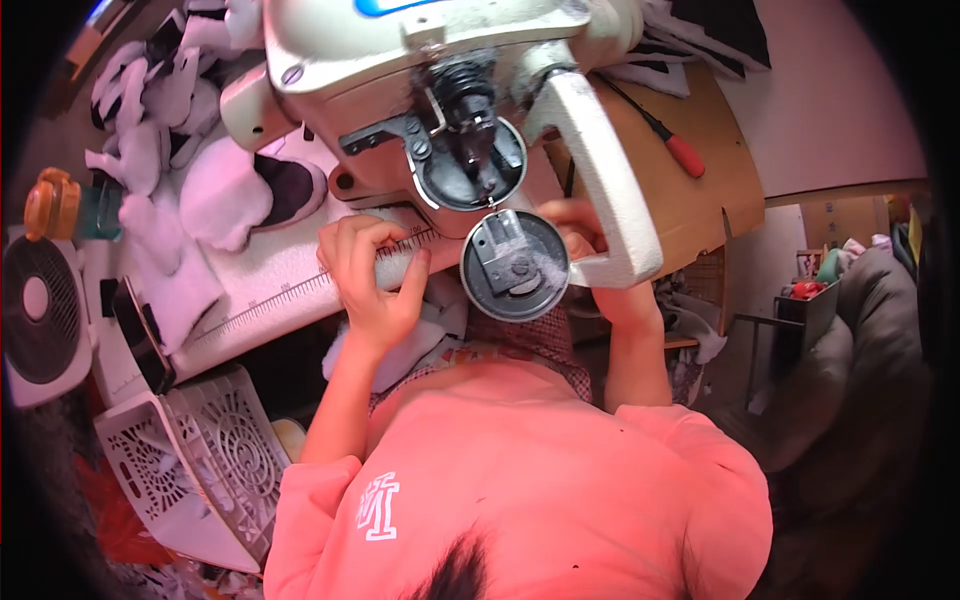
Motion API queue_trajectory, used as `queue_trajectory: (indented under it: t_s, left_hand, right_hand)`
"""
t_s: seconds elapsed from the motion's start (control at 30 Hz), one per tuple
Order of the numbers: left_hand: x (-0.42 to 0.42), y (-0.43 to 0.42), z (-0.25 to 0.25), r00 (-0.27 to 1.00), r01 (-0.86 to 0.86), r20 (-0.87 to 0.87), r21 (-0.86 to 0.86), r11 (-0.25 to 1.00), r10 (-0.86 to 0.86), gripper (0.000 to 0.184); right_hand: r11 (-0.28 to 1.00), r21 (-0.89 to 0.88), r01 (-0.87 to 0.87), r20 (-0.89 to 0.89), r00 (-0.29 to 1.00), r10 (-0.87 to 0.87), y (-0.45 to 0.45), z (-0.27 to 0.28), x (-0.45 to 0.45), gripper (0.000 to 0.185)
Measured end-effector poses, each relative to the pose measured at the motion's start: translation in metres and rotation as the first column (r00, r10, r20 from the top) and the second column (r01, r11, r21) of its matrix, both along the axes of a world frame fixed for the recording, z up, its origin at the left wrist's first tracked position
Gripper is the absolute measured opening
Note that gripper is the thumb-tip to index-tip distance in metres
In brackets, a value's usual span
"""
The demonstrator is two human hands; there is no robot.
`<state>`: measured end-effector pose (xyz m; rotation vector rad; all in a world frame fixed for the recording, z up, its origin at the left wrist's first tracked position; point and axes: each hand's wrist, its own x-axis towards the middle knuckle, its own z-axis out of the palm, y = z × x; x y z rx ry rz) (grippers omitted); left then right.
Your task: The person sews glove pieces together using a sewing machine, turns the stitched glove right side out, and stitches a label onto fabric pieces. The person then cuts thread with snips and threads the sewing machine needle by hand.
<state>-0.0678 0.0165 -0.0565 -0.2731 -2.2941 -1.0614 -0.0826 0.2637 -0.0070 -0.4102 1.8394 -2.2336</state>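
Observation:
A cream sewing machine [440, 40] with two round metal feed discs fills the upper middle. Its lower disc [516, 265] faces me, with pale fluff on it, and the upper disc [470, 165] sits just behind. My left hand [370, 275] is at the edge of the white machine table [270, 300], beside its printed ruler. Its fingers are bent and the thumb stands apart, with nothing visible between them. Beyond the lower disc, my right hand [590, 235] has curled fingers. The disc and the machine's cream arm [610, 180] partly cover it, so what it grips is hidden.
White and black plush pieces [225, 195] are heaped on the table's left. More white fabric [430, 330] lies near my lap. A red-handled tool [683, 155] rests on brown board [720, 180] at right. A fan [45, 310] and plastic basket [235, 440] stand at left.

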Motion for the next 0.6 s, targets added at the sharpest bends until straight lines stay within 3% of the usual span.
queue_trajectory:
  t_s: [0.1,0.17,0.2,0.27,0.4,0.47,0.53,0.6]
  left_hand:
    - [0.002,-0.002,0.000,1.000,0.002,-0.009,0.020,1.000,-0.002,0.027]
    - [0.002,-0.004,-0.002,0.999,0.017,-0.028,0.019,1.000,-0.016,0.026]
    - [0.003,-0.005,-0.002,1.000,0.012,-0.026,0.038,0.999,-0.011,0.026]
    - [0.003,-0.007,-0.001,0.999,0.039,-0.023,0.028,0.999,-0.039,0.025]
    - [0.002,-0.003,0.010,0.996,0.085,-0.024,0.259,0.962,-0.082,0.022]
    - [0.002,0.003,0.042,0.958,0.164,-0.262,0.169,0.972,-0.116,0.022]
    - [-0.001,0.013,0.070,0.895,0.207,-0.411,0.042,0.977,-0.172,0.023]
    - [0.000,0.027,0.099,0.912,0.203,-0.353,-0.051,0.978,-0.208,0.032]
  right_hand:
    - [0.992,0.126,-0.015,0.052,0.999,0.009,0.010,-0.017,0.001,0.023]
    - [0.996,-0.083,0.012,-0.094,0.995,-0.020,0.016,-0.023,-0.005,0.021]
    - [0.998,-0.064,0.008,-0.092,0.996,-0.014,0.016,-0.022,-0.010,0.021]
    - [0.922,-0.384,-0.045,-0.054,0.998,0.026,0.012,-0.011,-0.017,0.022]
    - [0.925,-0.366,0.102,-0.003,0.994,-0.111,0.015,0.006,-0.016,0.032]
    - [0.933,-0.358,0.037,-0.083,0.994,-0.071,0.015,0.010,-0.024,0.037]
    - [0.846,-0.490,-0.210,-0.145,0.977,0.159,0.005,0.025,-0.030,0.039]
    - [0.874,-0.456,-0.169,-0.131,0.984,0.122,0.000,0.032,-0.030,0.040]
